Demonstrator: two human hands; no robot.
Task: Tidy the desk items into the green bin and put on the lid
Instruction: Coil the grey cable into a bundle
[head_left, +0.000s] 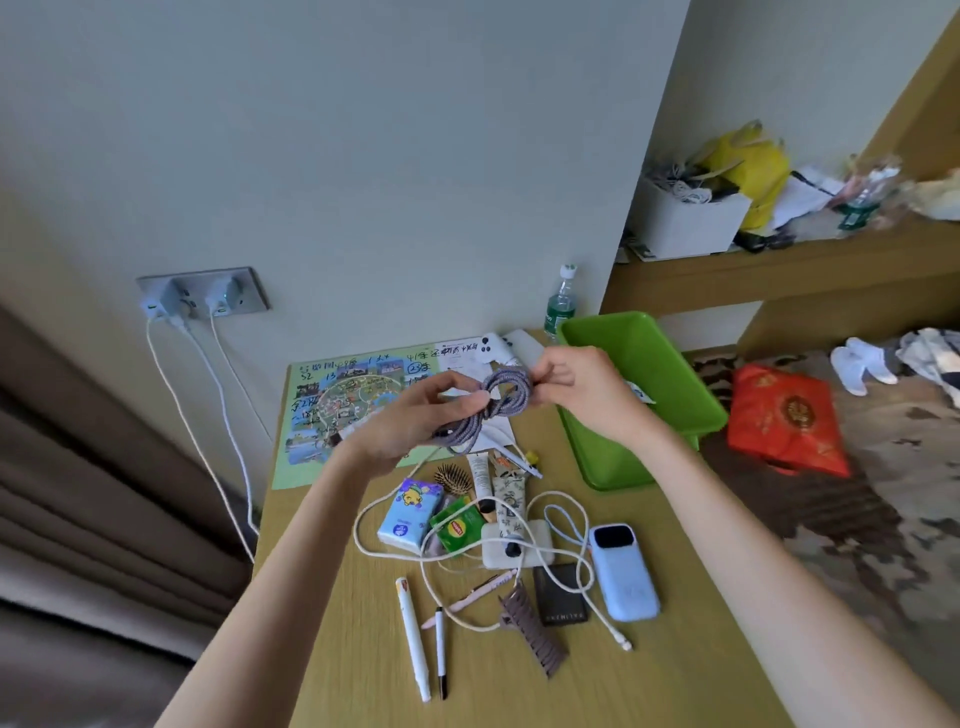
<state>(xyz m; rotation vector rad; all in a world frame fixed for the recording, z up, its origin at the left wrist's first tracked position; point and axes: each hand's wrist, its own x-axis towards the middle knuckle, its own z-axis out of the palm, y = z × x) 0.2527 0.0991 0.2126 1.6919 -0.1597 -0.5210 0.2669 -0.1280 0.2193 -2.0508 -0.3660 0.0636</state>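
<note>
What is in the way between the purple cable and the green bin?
Nothing visible. Both hands, the left hand and the right hand, hold the coiled purple cable up above the desk. The green bin sits open just beside the right hand, with no lid on it.

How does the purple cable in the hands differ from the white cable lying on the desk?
The purple cable is wound into a coil; the white cable sprawls in loose loops. The purple one is held above the desk by the left hand and right hand; the white one lies over and among other desk items. Both are still outside the green bin.
</note>
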